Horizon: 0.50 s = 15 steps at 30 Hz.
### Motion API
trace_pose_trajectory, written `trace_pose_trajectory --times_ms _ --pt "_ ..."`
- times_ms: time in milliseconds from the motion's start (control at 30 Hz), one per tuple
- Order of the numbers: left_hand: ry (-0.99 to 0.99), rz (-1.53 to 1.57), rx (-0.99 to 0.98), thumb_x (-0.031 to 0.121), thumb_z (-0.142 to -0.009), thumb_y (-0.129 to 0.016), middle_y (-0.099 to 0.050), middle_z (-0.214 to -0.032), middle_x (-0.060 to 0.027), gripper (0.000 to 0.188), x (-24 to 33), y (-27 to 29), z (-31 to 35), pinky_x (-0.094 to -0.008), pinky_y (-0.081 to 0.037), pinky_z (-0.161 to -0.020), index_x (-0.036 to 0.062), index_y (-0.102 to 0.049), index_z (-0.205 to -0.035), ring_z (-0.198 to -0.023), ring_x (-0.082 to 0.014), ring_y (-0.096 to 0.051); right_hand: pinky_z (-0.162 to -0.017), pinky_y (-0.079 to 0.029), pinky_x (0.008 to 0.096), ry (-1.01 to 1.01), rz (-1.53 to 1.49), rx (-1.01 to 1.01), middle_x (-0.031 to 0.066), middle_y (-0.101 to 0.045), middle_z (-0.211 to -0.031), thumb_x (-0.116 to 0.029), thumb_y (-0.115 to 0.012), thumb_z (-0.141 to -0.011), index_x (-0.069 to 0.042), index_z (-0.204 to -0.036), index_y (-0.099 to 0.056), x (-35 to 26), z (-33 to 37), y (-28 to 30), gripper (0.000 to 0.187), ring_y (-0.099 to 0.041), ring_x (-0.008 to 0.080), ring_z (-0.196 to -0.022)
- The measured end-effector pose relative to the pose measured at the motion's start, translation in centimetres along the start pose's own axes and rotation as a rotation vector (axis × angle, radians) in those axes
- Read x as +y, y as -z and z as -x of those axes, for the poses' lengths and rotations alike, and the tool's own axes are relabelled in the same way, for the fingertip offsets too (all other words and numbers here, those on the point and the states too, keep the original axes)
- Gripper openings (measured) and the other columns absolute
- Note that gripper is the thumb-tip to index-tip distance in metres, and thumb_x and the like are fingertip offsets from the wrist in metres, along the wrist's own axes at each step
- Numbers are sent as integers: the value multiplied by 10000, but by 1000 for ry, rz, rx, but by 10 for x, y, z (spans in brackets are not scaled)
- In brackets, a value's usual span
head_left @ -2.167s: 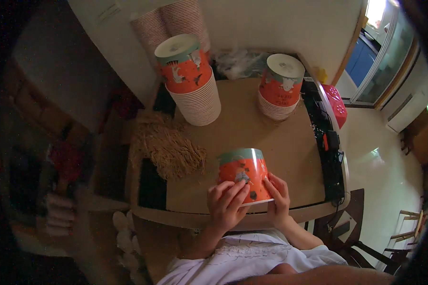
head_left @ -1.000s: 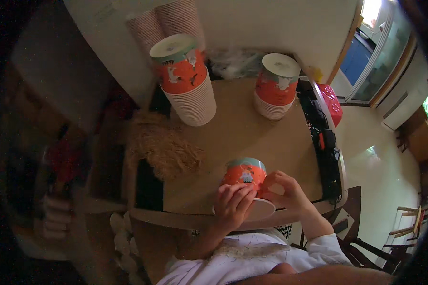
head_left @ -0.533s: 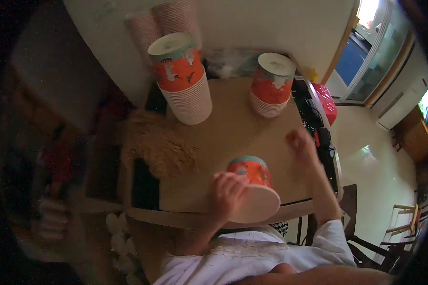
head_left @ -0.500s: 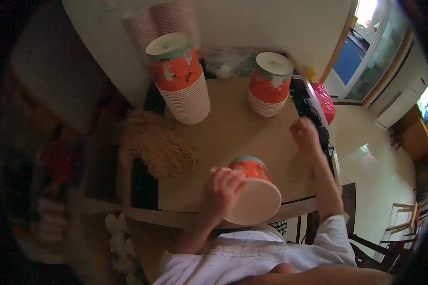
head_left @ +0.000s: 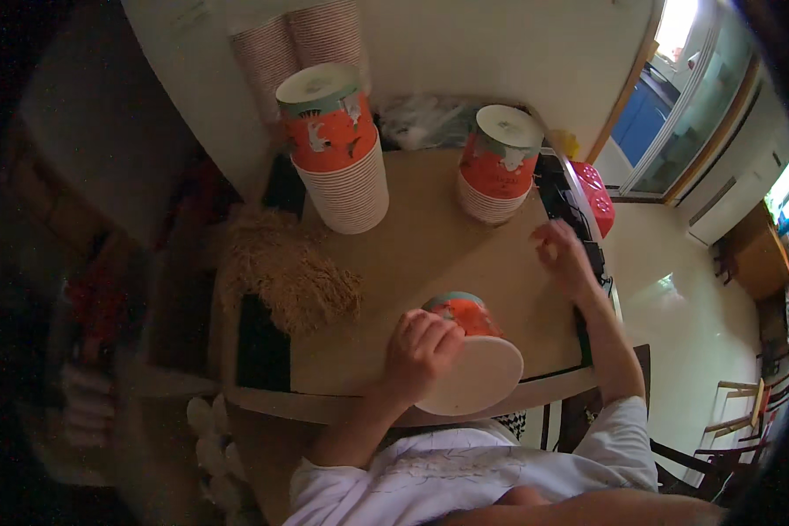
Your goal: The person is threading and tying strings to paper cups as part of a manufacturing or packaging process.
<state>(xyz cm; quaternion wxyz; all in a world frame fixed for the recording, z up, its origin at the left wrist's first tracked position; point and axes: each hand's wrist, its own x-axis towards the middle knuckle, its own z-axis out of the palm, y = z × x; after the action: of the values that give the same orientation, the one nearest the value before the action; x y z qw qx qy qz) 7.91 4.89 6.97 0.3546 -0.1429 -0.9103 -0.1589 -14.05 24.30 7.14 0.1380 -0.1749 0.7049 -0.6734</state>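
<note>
My left hand [head_left: 421, 351] is closed on the side of an orange paper tub [head_left: 467, 316] with a green band. The tub lies tilted near the table's front edge, its wide, pale round end turned towards me. Over the right side of the table, my right hand [head_left: 565, 259] is raised, fingers loosely bent and a gap beside the thumb. Nothing shows in it. Beyond that hand stands a short stack of upside-down tubs [head_left: 500, 162]. A taller stack of the same tubs [head_left: 335, 145] rises at the back left.
A tan, shaggy fibrous bundle [head_left: 294, 276] lies on the table's left side. Pale ribbed stacks [head_left: 324, 35] and clear plastic wrapping [head_left: 425, 121] are by the wall. Dark objects [head_left: 579, 219] line the right edge, beside a red stool [head_left: 593, 197]. Chairs [head_left: 732, 408] stand farther right.
My right hand's fingers have loosened from a more closed shape. The tub in my left hand has shifted slightly, and its pale end still faces me.
</note>
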Motion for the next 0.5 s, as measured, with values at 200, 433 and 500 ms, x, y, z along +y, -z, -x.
trace_pose_trajectory --times_ms 200,433,500 --pt "-69 -1 21 96 -653 -611 -542 -862 -43 128 13 6 7 -362 -459 -742 78 -560 -770 -812 -199 -534 -690 -462 300 461 515 -560 74 -585 -797 12 -646 -702 -23 -769 -607 -49 80 -47 85 -575 223 -780" --pt "-103 55 51 89 -648 -607 -534 -863 -51 113 20 10 3 -376 -468 -715 64 -547 -740 -805 -208 -532 -687 -466 308 385 428 -714 69 -602 -780 -49 -668 -713 -33 -831 -634 -64 92 -55 124 -583 226 -765" --pt "-134 63 82 101 -635 -625 -532 -852 -51 135 19 8 4 -383 -467 -707 66 -550 -741 -804 -215 -533 -684 -467 309 397 430 -743 69 -604 -780 -58 -671 -714 -32 -836 -634 -65 91 -56 130 -584 226 -761"
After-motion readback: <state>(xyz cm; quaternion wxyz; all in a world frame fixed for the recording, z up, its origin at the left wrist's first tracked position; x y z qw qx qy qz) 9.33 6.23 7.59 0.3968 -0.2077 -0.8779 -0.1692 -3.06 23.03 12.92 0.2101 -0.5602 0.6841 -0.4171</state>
